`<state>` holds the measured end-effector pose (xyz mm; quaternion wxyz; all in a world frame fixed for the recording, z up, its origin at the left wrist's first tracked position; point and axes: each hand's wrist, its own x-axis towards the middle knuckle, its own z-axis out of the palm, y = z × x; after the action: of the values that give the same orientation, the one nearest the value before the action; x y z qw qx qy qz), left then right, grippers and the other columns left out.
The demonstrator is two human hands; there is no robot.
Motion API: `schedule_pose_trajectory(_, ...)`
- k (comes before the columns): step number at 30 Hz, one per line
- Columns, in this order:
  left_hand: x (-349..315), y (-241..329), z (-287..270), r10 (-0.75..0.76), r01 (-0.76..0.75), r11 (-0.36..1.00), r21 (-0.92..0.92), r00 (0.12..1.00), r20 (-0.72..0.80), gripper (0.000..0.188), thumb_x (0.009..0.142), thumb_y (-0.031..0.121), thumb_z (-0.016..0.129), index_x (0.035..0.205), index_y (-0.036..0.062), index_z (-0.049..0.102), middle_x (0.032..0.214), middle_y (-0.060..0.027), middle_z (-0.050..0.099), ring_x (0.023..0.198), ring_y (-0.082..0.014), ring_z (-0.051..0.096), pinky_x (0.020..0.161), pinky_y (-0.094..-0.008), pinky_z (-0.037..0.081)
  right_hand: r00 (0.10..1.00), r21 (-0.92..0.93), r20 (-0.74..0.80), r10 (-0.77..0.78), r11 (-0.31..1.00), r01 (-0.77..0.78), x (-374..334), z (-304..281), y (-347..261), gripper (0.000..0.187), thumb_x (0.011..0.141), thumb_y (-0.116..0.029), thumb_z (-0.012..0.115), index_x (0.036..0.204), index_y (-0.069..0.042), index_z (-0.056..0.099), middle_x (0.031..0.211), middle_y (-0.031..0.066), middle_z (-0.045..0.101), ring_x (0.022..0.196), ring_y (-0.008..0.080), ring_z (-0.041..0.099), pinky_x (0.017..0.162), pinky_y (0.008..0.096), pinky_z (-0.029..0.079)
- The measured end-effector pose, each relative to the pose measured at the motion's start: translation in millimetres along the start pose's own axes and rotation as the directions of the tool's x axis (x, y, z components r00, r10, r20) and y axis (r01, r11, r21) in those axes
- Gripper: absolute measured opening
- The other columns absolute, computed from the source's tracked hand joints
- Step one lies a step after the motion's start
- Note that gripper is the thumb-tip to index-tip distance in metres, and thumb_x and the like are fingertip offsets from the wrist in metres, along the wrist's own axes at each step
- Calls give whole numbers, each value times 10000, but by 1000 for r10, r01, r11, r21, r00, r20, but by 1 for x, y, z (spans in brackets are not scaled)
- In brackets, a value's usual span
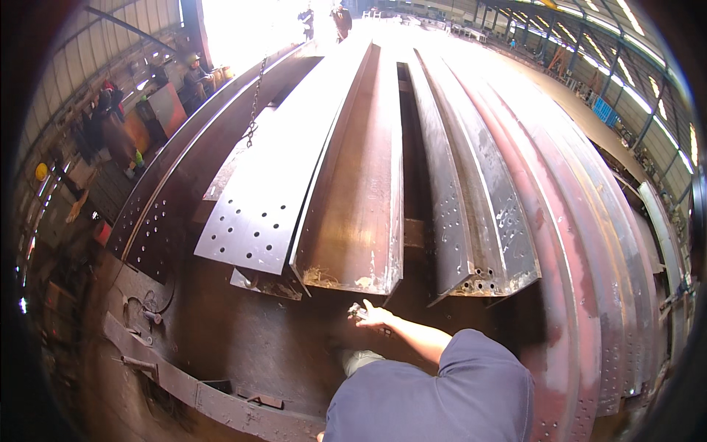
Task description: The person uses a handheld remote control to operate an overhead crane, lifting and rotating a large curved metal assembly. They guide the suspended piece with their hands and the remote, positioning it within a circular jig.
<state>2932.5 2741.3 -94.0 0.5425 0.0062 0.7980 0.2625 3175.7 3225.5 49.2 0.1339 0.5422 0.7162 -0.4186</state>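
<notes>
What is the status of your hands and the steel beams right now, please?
Right hand stretched forward, gripping a small metal object. Left hand out of view. Long steel beams lie side by side just ahead; nothing between hand and beam ends.

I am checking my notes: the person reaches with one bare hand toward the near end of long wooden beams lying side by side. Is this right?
Not quite. The head view shows steel beams, not wooden ones: shiny and rusty metal, some with drilled holes. The rest holds: one bare hand reaches toward their near ends.

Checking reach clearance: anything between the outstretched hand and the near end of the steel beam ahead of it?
Nothing visible. The right hand, holding a small metal object, sits just below the beam end, with only bare steel surface between.
</notes>
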Motion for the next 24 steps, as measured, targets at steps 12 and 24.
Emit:
schedule_pose_trajectory(12,6,242,-38,156,-168,979,-118,983,-101,483,863,358,693,1045,-84,623,890,-131,675,778,-188,635,736,-320,515,923,53,-110,368,930,-364,156,-73,-19,990,712,-591,666,1437,-113,191,1246,209,574,1154,390,557,959,506,442)
schedule_pose_trajectory(24,141,277,-83,405,-345,903,255,882,-243,323,874,277,678,932,-40,653,757,-101,659,635,-156,604,573,-296,497,749,363,-281,600,789,-496,184,-96,-42,923,850,-480,601,1505,-115,63,1414,237,405,1220,381,504,992,480,421)
